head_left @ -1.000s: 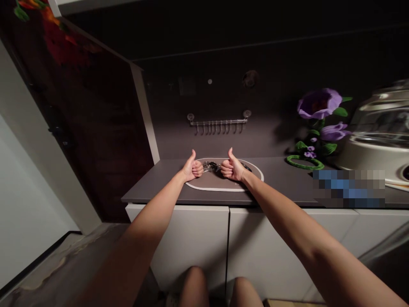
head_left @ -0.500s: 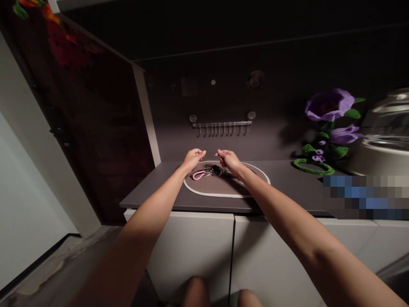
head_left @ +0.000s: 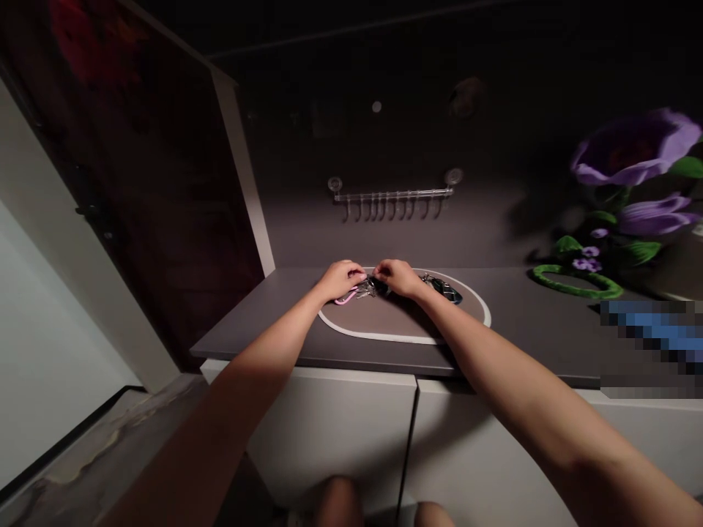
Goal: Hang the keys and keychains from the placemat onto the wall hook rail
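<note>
A bunch of keys (head_left: 365, 290) with a pink strap (head_left: 346, 298) and a dark piece lies on the oval mat (head_left: 378, 322). My left hand (head_left: 341, 281) comes down over its left side, thumb and fingers pinched together at the keys. From the other side my right hand (head_left: 398, 278) closes its bent fingers at the dark end of the bunch. The fingertips partly cover what they grip. Right of that hand, a second cluster of keys (head_left: 444, 288) with dark pieces rests on the mat, partly behind my wrist.
Above the counter (head_left: 258, 322), a clear hook rail (head_left: 394, 195) is fixed to the back wall. Purple flowers (head_left: 631, 154) with a green ring base (head_left: 576, 281) stand at the right. White cabinet doors (head_left: 340, 424) are below; a dark door (head_left: 137, 219) is at left.
Both hands have lowered from above the mat onto the bunch of keys. The view has shifted closer, and the second key cluster now shows beside my right wrist.
</note>
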The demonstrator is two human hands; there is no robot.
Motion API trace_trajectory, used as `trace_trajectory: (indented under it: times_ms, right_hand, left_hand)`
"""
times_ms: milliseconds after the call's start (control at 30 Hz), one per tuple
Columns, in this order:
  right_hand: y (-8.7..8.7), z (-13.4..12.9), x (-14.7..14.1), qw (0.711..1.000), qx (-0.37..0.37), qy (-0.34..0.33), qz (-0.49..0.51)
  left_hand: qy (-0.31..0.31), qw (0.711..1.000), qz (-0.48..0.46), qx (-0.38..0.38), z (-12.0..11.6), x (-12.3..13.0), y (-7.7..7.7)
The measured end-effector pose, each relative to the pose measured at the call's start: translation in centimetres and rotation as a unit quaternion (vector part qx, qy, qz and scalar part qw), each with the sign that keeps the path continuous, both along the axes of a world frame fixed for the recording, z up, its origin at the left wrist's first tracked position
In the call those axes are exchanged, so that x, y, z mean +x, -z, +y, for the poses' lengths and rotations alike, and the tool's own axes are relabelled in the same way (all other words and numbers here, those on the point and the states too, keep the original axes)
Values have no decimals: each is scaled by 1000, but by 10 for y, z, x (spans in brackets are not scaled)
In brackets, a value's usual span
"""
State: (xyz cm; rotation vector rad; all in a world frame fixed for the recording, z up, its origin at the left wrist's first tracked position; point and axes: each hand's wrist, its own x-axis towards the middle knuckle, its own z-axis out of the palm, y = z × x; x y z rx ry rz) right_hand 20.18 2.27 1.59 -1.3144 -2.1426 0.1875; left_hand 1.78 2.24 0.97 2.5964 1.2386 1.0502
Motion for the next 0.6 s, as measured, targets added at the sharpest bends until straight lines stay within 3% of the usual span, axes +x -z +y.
trace_trajectory:
  times_ms: [333, 600]
  right_hand:
    - [-6, -8, -4, 993, -16, 10, -115]
    - [-13, -16, -8, 993, -61, 26, -100]
  left_hand:
    - [10, 994, 101, 48, 4, 3, 7]
    - [1, 991, 115, 69, 5, 4, 8]
